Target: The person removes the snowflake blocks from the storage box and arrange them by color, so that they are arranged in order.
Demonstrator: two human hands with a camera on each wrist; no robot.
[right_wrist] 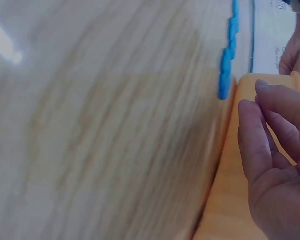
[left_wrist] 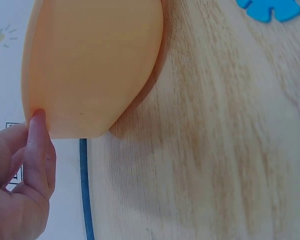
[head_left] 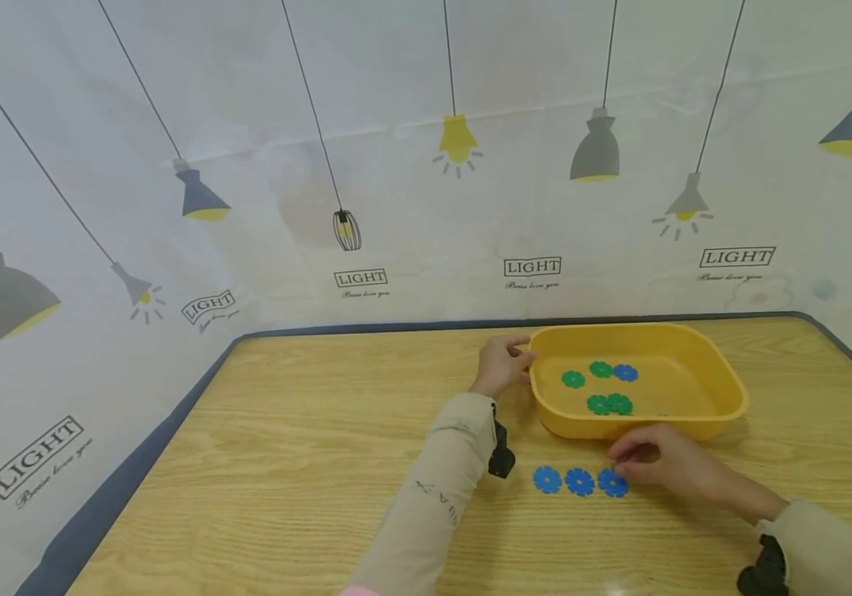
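Note:
At the left end of a yellow plastic tub (head_left: 724, 410), my left hand (head_left: 500, 364) pinches the rim between thumb and fingers; the left wrist view shows the fingertips (left_wrist: 38, 117) against the tub's wall. Three blue notched plastic discs (head_left: 580, 482) lie in a row on the table in front of the tub. Just above the rightmost blue disc (head_left: 611, 483) is my right hand (head_left: 675, 468), its fingers loosely bent with nothing showing between them. Inside the tub are several green notched discs (head_left: 573, 379) and one blue disc (head_left: 625, 372).
The wooden table (head_left: 284, 463) has a dark edge band (head_left: 366, 329) at the back. Behind it hangs a pale wall covering (head_left: 411, 190) printed with lamps. Black wrist straps (head_left: 501, 447) sit over both sleeves.

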